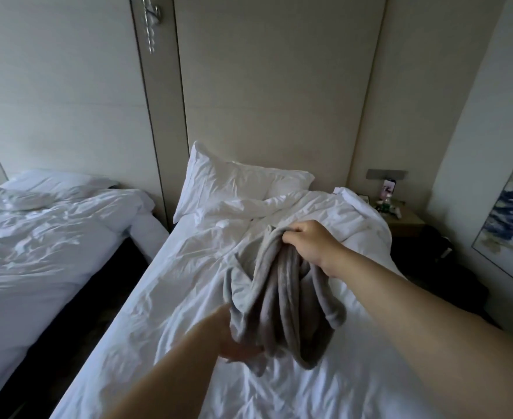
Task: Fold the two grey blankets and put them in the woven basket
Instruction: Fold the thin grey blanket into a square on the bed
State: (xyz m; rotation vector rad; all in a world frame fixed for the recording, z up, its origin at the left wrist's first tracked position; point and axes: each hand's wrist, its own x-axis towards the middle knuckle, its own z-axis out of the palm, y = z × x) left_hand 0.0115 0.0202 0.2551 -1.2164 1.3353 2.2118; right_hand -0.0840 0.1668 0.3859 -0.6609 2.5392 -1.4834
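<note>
A grey blanket (pixel 279 300) hangs bunched in long folds above the white bed (pixel 164 313). My right hand (pixel 312 243) grips its upper end, fingers closed around the cloth. My left hand (pixel 234 337) holds the lower end from underneath, partly hidden by the fabric. Only one grey blanket shows. No woven basket is in view.
A white pillow (pixel 234 179) and a rumpled duvet (pixel 325 213) lie at the head of the bed. A second white bed (pixel 37 237) stands to the left across a dark gap. A bedside table (pixel 403 219) with small items sits at the right, below a framed picture (pixel 509 216).
</note>
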